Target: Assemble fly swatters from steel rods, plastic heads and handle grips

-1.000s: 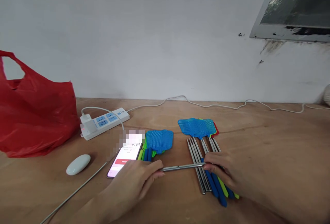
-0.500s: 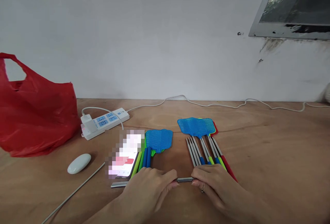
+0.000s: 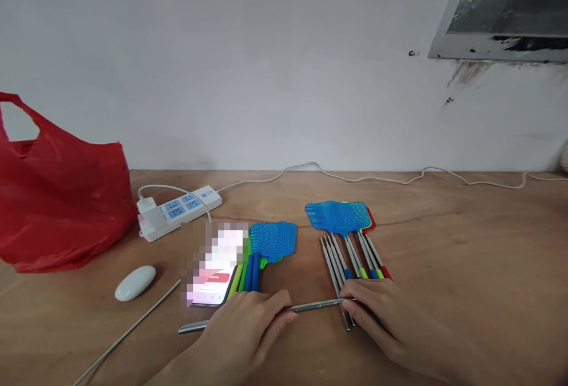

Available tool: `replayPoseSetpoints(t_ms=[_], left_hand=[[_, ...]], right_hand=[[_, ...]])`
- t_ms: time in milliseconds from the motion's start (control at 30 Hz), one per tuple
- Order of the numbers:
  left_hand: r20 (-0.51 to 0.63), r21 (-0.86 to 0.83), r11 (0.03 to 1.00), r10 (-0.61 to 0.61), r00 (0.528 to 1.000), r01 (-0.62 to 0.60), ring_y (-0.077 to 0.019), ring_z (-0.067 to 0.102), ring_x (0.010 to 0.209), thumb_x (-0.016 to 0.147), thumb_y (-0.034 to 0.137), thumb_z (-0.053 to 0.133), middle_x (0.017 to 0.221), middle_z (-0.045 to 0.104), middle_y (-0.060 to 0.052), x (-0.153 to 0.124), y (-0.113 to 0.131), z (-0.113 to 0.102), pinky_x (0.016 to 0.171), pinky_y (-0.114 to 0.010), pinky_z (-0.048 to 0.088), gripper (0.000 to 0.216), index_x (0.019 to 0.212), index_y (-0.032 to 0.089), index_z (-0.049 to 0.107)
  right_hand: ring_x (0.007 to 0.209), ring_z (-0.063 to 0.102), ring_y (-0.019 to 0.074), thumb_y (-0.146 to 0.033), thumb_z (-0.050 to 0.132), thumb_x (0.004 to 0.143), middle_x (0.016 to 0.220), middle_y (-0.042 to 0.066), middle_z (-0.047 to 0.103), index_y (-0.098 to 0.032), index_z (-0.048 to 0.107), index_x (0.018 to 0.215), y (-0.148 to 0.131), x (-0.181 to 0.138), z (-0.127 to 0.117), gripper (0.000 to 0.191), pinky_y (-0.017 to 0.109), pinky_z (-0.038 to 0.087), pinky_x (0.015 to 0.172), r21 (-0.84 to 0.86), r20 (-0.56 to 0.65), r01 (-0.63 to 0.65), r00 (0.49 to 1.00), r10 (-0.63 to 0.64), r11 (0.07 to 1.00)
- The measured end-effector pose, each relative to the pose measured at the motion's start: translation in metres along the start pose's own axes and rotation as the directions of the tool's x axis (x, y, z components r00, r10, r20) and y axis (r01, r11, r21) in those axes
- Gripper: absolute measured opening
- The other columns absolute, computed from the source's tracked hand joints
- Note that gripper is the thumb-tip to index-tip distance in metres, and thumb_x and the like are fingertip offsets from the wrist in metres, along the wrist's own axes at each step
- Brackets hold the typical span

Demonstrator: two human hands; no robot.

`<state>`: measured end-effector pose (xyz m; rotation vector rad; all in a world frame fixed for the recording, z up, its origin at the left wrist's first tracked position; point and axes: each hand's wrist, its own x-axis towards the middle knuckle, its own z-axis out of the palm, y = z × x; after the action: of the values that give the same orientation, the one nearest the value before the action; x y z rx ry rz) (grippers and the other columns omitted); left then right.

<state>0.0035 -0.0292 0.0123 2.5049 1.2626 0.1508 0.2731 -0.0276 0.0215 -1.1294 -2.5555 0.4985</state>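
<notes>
One silver rod (image 3: 316, 305), held crosswise over surface (image 3: 465, 267), runs between left hand (image 3: 246, 330) and right hand (image 3: 377, 315), fingers of both closed round it; left end juts past left hand. Loose metal rods (image 3: 335, 267) lie beside right hand. Beyond left hand: phone (image 3: 213, 295), swatters (image 3: 273, 241).
</notes>
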Motion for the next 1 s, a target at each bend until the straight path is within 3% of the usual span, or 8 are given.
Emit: replayPoseSetpoints(t_ms=[100,200,367,500,600,800,1000], left_hand=[[-0.027,-0.033,0.999,0.024,0.999,-0.025,-0.0209,0.062,0.066,0.107,0.036,0.031,0.073,0.065,0.001,0.0,0.002,-0.003,0.055,-0.029,0.029,0.031,0.086,0.023,0.049],[-0.042,-0.056,0.997,0.059,0.997,-0.061,-0.0193,0.062,0.065,0.107,0.034,0.031,0.074,0.065,0.002,0.002,0.004,-0.004,0.055,-0.028,0.028,0.031,0.085,0.023,0.048],[-0.048,-0.057,0.993,0.099,0.994,-0.102,-0.0181,0.061,0.062,0.107,0.033,0.031,0.074,0.064,0.002,0.002,0.004,-0.002,0.053,-0.029,0.026,0.032,0.081,0.023,0.047],[-0.048,-0.049,0.993,0.102,0.994,-0.104,-0.0184,0.062,0.063,0.107,0.033,0.031,0.074,0.065,0.001,0.0,0.003,-0.002,0.053,-0.029,0.027,0.032,0.081,0.023,0.047],[-0.021,-0.026,0.995,0.095,0.995,-0.096,-0.0189,0.063,0.062,0.107,0.031,0.032,0.074,0.066,0.001,0.0,0.004,-0.001,0.052,-0.029,0.027,0.031,0.081,0.023,0.047],[0.052,0.19,0.981,0.039,0.998,-0.048,-0.0222,0.067,0.06,0.105,0.027,0.038,0.075,0.07,0.0,-0.002,0.009,-0.003,0.049,-0.029,0.025,0.025,0.083,0.023,0.048],[-0.001,0.291,0.953,0.091,0.996,-0.087,-0.0213,0.065,0.054,0.106,0.027,0.038,0.074,0.07,0.001,-0.007,0.0,0.004,0.044,-0.031,0.022,0.026,0.083,0.023,0.05]], right_hand=[[0.071,0.062,0.0167,-0.025,0.039,0.104,0.084,0.001,0.067,-0.022,0.055,0.094,0.002,-0.002,-0.001,0.02,0.028,0.042,0.063,-0.005,-0.017,0.011,1.0,-0.011,1.0],[0.078,0.065,0.0193,-0.028,0.042,0.104,0.093,0.003,0.071,-0.021,0.058,0.107,0.008,-0.002,0.003,0.018,0.03,0.044,0.068,-0.116,-0.08,0.106,0.99,-0.116,0.988],[0.069,0.063,0.0205,-0.023,0.037,0.104,0.082,0.003,0.071,-0.021,0.061,0.098,0.007,0.001,0.013,0.025,0.031,0.039,0.06,-0.355,-0.138,0.243,0.942,-0.307,0.903],[0.064,0.061,0.0176,-0.015,0.035,0.102,0.081,0.003,0.07,-0.018,0.057,0.097,-0.001,0.002,0.02,0.023,0.03,0.036,0.058,-0.305,-0.172,0.229,0.942,-0.29,0.925],[0.059,0.057,0.0169,-0.011,0.036,0.099,0.073,0.001,0.066,-0.02,0.054,0.086,-0.003,0.003,0.023,0.024,0.03,0.032,0.055,-0.31,-0.139,0.219,0.952,-0.272,0.925],[0.056,0.051,0.0156,-0.009,0.034,0.095,0.066,0.001,0.061,-0.022,0.046,0.074,0.003,0.004,0.02,0.028,0.029,0.027,0.052,-0.222,-0.129,0.197,0.965,-0.23,0.955],[0.053,0.048,0.0132,-0.016,0.036,0.098,0.065,-0.003,0.057,-0.023,0.043,0.076,0.005,0.003,0.016,0.025,0.029,0.023,0.051,-0.005,-0.011,0.065,0.998,-0.065,0.998]])
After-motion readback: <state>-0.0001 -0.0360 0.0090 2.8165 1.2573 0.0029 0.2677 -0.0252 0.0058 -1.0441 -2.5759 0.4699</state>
